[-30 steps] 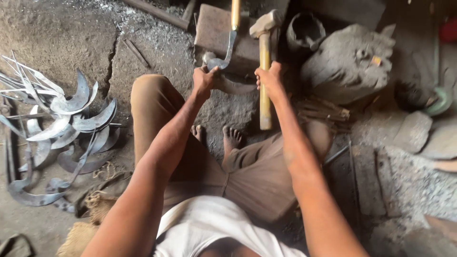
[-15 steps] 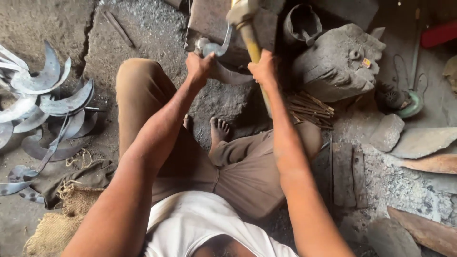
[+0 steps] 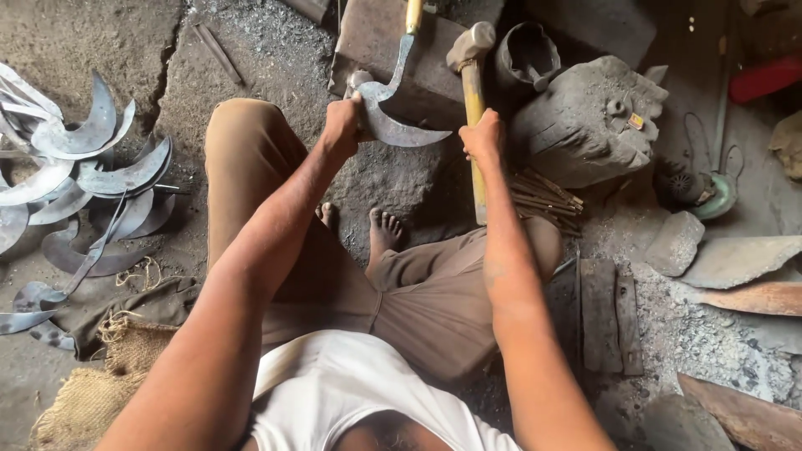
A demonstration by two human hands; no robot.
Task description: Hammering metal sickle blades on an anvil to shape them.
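Floor: I sit on a grey, ash-strewn earthen floor (image 3: 251, 50), legs folded, bare feet in front of me, with scrap stone and wood off to my right.
Anvil block: a flat dark metal block (image 3: 434, 75) lies just beyond both hands; it looks set there as the hard bed for striking.
Left hand: my left hand (image 3: 344, 125) is closed tight around the butt end of a curved sickle blade (image 3: 401, 129), pinning it flat on the near edge of the block, as I judge, so it cannot jump.
Blade: its crescent points toward my right hand; a thin tang runs up and away from my left hand to a pale yellow wooden handle (image 3: 413, 12) at the top edge.
Right hand: my right hand (image 3: 483, 138) is wrapped fully around the yellow shaft of a hammer (image 3: 472, 50), partway along it.
Hammer head: the steel head sits beyond my right hand, over the block and just right of the tang, apart from the blade.
Finished pile: well to the left of my left hand lies a heap of grey curved blades (image 3: 75, 167), kept clear of the swing, I think.
Sacking: burlap (image 3: 92, 392) lies near my left elbow.
Lump: beyond my right hand stands a grey ash-coated lump (image 3: 585, 117) with a small yellow tag.
Red object: a red thing (image 3: 764, 75) lies far right.
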